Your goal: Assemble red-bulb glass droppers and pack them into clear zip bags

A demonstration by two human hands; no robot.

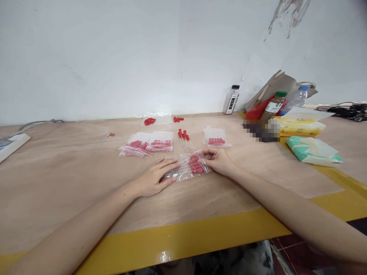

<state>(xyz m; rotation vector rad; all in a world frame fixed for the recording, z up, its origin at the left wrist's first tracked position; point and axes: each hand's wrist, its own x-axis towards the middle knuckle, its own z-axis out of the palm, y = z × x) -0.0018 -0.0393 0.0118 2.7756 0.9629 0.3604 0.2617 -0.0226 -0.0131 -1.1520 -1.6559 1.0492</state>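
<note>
A clear plastic zip bag point(183, 173) lies on the table with several red-tipped sticks point(197, 165) in it, their red ends toward the right. At its right end, my right hand point(219, 160) pinches the edge between thumb and fingers. My left hand point(157, 177) rests flat at the bag's left end, fingers stretched out and thumb apart, touching the plastic. Just beyond the bag lie several loose red-tipped sticks point(183, 135). Filled zip bags form piles at the left point(134, 145) and middle point(161, 142), and another filled bag point(216, 137) lies to the right.
Small red pieces point(149, 121) lie on clear plastic near the wall, with more red pieces point(178, 119) beside them. Bottles point(231, 100), a grey bag point(269, 91), tissue packs point(311, 149) and black cables point(351, 112) crowd the right. A power strip point(14, 147) is far left.
</note>
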